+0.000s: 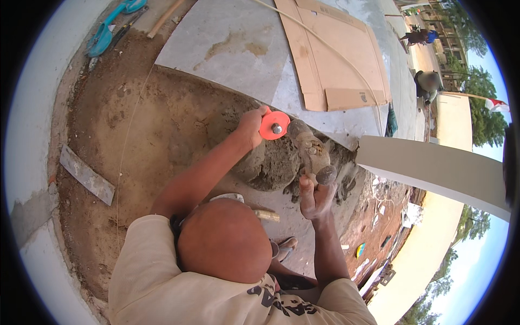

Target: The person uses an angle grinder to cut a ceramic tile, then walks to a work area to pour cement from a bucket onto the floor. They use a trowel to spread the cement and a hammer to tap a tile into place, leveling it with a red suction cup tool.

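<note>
My left hand (251,125) is closed on a chisel (277,128) with a round orange-red hand guard, seen nearly end-on with its metal striking end showing. Its blade is hidden below, by the edge of a large grey slab (238,46). My right hand (317,197) grips a hammer (312,151) whose heavy head is crusted with dried mortar. One end of that head lies close beside the guard; whether they touch I cannot tell. Wet-looking grey mortar (276,165) lies under the tools. My bare knee (225,241) rises between my arms.
Flattened cardboard (330,54) lies on the slab, with a thin cable across it. A white beam (428,165) stands at the right. Left lie a flat grey strip (86,174), a thin string (131,116) and a turquoise tool (101,39). People (418,37) show far off.
</note>
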Available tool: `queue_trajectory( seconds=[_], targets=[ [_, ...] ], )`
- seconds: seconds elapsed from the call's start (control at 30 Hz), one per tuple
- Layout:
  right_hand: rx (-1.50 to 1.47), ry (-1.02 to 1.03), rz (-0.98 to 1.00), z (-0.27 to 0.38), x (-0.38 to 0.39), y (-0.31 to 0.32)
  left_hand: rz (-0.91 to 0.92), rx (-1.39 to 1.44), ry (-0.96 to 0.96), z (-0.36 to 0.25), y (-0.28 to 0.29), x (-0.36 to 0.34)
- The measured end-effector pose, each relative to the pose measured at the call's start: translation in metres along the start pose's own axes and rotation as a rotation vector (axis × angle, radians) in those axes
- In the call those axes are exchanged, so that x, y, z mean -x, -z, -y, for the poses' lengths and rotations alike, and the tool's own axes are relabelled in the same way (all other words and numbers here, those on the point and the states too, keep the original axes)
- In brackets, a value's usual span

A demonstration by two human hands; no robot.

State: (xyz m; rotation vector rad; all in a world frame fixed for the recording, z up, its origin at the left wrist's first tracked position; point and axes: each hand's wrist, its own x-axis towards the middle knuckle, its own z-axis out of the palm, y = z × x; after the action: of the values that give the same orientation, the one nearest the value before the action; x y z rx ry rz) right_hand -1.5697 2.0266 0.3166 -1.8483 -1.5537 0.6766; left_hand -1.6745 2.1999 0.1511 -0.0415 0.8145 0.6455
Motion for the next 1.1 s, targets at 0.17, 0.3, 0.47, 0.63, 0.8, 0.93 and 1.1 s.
queue_trajectory(
  seconds=[0.17,0.3,0.47,0.63,0.8,0.93,1.1],
  targets=[
    [0.105,-0.040,0.069,-0.015,-0.007,-0.017,-0.053,0.063,0.023,-0.006,-0.019,0.017],
    [0.141,-0.185,0.106,-0.014,-0.014,-0.027,-0.034,0.041,0.011,-0.003,-0.013,0.021],
    [0.066,-0.056,0.028,0.001,-0.005,-0.014,0.008,0.085,-0.038,-0.004,0.000,0.002],
    [0.215,-0.111,0.058,-0.028,-0.020,-0.040,0.013,0.122,0.017,-0.003,-0.009,-0.004],
    [0.108,-0.123,0.065,0.007,-0.020,-0.023,0.075,0.116,0.013,-0.008,0.001,-0.003],
    [0.141,0.079,-0.004,0.003,-0.007,-0.020,0.064,0.139,0.002,-0.002,0.004,-0.018],
    [0.211,-0.089,0.060,-0.020,-0.026,-0.032,0.032,0.121,0.022,-0.001,-0.004,-0.009]
  ],
)
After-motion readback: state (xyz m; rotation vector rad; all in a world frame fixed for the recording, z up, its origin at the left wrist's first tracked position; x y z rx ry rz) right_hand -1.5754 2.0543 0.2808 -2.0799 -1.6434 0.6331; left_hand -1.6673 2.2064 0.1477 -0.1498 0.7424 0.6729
